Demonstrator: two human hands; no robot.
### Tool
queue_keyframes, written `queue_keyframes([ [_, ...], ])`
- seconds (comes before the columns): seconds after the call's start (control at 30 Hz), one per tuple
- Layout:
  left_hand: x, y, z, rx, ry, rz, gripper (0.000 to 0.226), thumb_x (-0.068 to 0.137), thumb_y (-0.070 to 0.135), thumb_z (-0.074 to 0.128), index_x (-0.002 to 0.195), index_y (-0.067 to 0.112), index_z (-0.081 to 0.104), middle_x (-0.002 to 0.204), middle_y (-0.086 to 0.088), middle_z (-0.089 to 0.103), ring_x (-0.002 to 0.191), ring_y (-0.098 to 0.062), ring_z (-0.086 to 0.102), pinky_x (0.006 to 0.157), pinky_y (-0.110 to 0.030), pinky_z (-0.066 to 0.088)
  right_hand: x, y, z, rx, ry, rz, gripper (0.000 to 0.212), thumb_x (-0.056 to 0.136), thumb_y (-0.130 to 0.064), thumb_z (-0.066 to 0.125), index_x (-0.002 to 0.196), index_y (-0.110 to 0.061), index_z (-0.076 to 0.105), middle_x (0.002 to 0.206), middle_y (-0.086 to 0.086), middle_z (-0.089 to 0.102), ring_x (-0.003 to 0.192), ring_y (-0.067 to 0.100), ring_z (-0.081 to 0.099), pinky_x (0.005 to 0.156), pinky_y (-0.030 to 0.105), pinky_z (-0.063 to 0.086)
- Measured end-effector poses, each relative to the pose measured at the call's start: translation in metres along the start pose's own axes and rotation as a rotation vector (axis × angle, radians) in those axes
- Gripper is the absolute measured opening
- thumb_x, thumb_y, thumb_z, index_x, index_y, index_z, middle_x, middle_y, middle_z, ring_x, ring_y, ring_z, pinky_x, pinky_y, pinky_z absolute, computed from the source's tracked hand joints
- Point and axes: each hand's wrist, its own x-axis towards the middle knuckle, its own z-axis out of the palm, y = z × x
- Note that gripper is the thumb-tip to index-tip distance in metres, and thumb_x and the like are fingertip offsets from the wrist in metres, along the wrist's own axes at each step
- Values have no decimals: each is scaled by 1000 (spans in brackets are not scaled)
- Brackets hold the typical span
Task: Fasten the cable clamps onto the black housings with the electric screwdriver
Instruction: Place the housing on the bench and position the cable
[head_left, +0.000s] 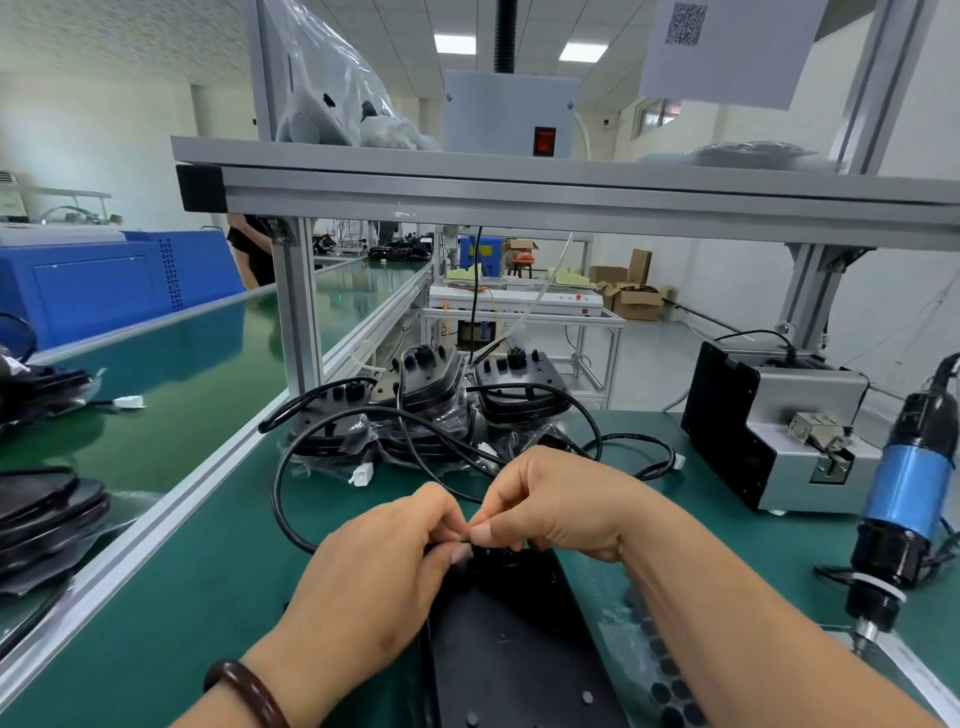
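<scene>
Head view, mid-counter (208, 597): black housing (514, 654) flat on the green mat, long axis running straight away from the body, near end cut off by the bottom edge. At its far end, left hand (374, 566) and right hand (561, 504) thumb to thumb, fingers (482, 531) of both curled, pinching sth small and dark right where the black cable (280, 499) meets the housing. Prob. the cable clamp (469, 542) being seated over the cable, but too small and too covered to tell clamp from cable. No screw visible.

Electric screwdriver (906, 493) upright at far right of counter, bit down, untouched, well apart from both hands; right hand clearly the nearer. Screw feeder (774, 436) just left of it and further back, also on the right-hand side.

Judging from that: clamp placement in hand, fastening not yet begun. Next move likely a rightward reach w/ right hand for the driver, left pinning the clamp over its hole. Risk: clamp slipping off the cable on let-go.

Behind the hands: stack of more housings (415, 410) w/ tangled leads. Sheet of round black pads (660, 670) just right of the housing.
</scene>
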Motion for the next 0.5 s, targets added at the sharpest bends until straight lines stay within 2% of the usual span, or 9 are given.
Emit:
queue_keyframes([
  [0.1,2,-1,2,-42,-21,-13,21,87,39,59,95,46,40,96,37,54,82,4,55,70,-25,49,1,3,3,-10,46,-1,6,81,-14,74,76,-17,74,59,-8,60,52,1,47,52,16,38],
  [0.23,2,-4,2,-146,-41,-44,24,89,31,61,95,48,46,98,40,54,87,5,56,76,-24,50,3,3,9,-106,101,-32,12,85,-16,69,74,-22,70,64,-11,60,55,-3,48,57,11,40],
  [0.3,2,-5,2,-162,-37,-42,25,89,30,61,94,49,47,97,40,54,87,6,56,76,-22,50,5,2,10,-218,106,-20,16,88,-19,66,73,-24,67,58,-13,55,48,-7,45,52,6,36],
  [0.37,2,-3,1,-162,-14,-27,24,88,29,62,94,48,48,95,37,57,87,6,57,75,-21,49,5,3,9,-297,93,-5,23,91,-20,62,68,-26,62,53,-14,48,42,-6,42,45,5,31],
  [0.5,3,-1,2,-167,-10,-31,26,89,26,61,84,50,52,85,28,63,86,7,58,77,-19,48,5,8,5,-194,45,-15,21,92,-16,61,72,-22,64,53,-14,45,45,-2,36,47,10,32],
])
